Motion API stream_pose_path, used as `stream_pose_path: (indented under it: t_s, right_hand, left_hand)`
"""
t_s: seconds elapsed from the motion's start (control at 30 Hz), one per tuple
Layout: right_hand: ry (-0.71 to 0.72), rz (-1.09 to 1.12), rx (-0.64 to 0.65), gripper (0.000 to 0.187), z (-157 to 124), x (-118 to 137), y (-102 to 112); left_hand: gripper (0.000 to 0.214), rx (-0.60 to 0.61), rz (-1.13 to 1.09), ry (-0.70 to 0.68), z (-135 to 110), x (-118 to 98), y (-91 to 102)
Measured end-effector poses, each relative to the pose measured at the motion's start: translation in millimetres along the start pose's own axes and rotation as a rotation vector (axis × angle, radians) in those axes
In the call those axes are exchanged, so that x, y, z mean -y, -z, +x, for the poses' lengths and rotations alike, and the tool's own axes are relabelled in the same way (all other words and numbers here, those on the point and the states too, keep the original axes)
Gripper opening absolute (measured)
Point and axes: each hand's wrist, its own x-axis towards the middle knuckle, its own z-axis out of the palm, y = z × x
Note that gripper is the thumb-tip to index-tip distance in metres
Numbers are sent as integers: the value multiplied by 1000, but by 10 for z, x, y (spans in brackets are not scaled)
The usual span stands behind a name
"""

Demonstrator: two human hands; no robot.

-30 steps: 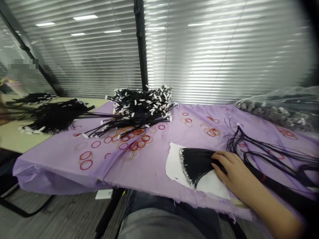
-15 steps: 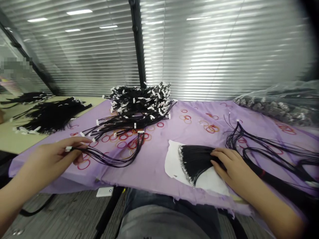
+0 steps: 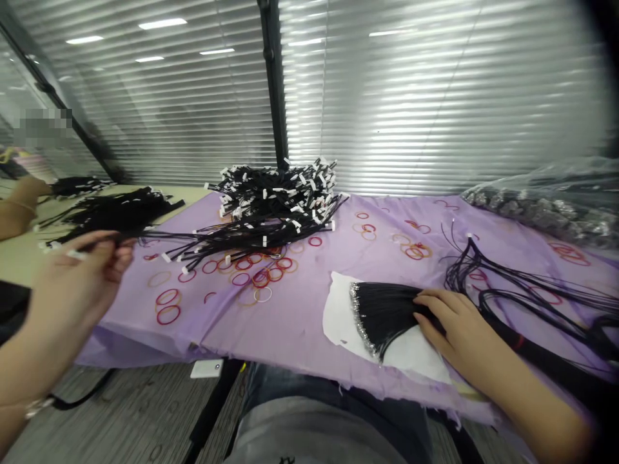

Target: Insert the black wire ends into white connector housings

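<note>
On the left, my left hand (image 3: 89, 277) pinches a wire harness (image 3: 159, 236) of thin black wires between thumb and fingers. A white connector (image 3: 77, 254) shows at the hand, and the wires stretch right towards the heap. My right hand (image 3: 459, 325) is closed over a bundle of black wires (image 3: 387, 309). Their silver-tipped ends fan out over a white sheet (image 3: 338, 322); the rest of the bundle runs under my palm and off to the right. A heap of black harnesses (image 3: 275, 200) with white connectors lies at the back middle.
Red and orange rubber bands (image 3: 261, 277) are scattered over the purple cloth (image 3: 300, 322). Loose black cables (image 3: 527, 283) curl at the right, before a clear plastic bag (image 3: 541, 212) of metallic parts. More black wires (image 3: 120, 209) lie on the left table, near another person's arm (image 3: 19, 209).
My left hand has moved left and up, drawing the harness away from the cloth's middle and straightening it. My right hand stays on the wire bundle. The other person's arm shows more.
</note>
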Motion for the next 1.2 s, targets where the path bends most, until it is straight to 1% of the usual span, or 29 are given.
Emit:
stream_pose_path:
  t_s: [0.07,0.1,0.13,0.17,0.2,0.27,0.33,0.4,0.47,0.5,0.57,0.63,0.7,0.77,0.8,0.87,0.9,0.97,1.0,1.03,1.07,1.1,1.13,1.2]
  right_hand:
    - [-4,-1,2,28,-2,-5,-6]
    - [-8,-2,0,29,-4,-4,-5]
    - [-10,-3,-1,29,-6,-2,-2]
    - [-11,-4,-1,29,-7,2,4]
    - [-11,-5,0,28,-8,7,10]
    - [-13,-7,8,28,-9,18,23]
    - [-19,-8,15,28,-7,26,29]
    - [-25,-9,20,28,-4,27,27]
    - [-28,-7,20,28,-1,21,19]
    - [-29,-6,20,28,-1,15,14]
    - [-33,-1,19,27,-8,5,2]
    - [-43,15,18,27,-20,9,1]
    - [-62,49,-4,28,-17,49,33]
    - [-92,82,-52,32,35,134,123]
    - [-110,96,-83,36,92,189,194]
    - [-149,122,-137,53,282,300,382]
    - [-129,141,-171,67,413,345,492]
    - [-46,135,-222,92,725,383,720]
    - [-31,116,-233,97,889,365,830]
    - [-33,105,-229,95,1043,320,934]
    - [-64,109,-212,83,1177,248,1027]
    - [-135,87,-130,55,1282,152,1106]
    - [-179,46,-134,37,1352,40,1168]
    - [-203,-51,-160,30,1387,-204,1225]
  left_hand:
    - [27,-20,-167,155,-16,168,-116]
    - [27,-3,-207,199,-43,246,-148]
    - [27,38,-190,223,-76,313,-163]
    - [25,114,-126,225,-110,366,-165]
    - [21,210,-16,217,-139,406,-159]
    - [16,394,250,191,-182,455,-139]
    - [20,488,434,159,-209,481,-130]
    - [26,523,464,145,-246,478,-138]
    - [26,569,372,189,-316,422,-156]
    - [25,596,286,244,-363,369,-167]
    - [29,630,52,396,-465,221,-198]
    - [35,606,-148,520,-542,51,-267]
    - [36,579,-268,571,-565,-100,-414]
    - [38,571,-377,584,-544,-225,-665]
    - [35,619,-422,576,-530,-284,-827]
    - [25,781,-521,507,-532,-419,-1198]
    - [21,864,-547,478,-558,-499,-1387]
    - [20,985,-581,401,-665,-664,-1724]
    - [21,1029,-594,372,-740,-732,-1855]
    - [22,1076,-609,341,-821,-776,-1956]
    - [22,1123,-618,314,-902,-783,-2026]
    - [22,1162,-634,282,-977,-746,-2069]
    - [23,1196,-651,249,-1045,-664,-2092]
    - [29,1233,-696,191,-1157,-382,-2100]
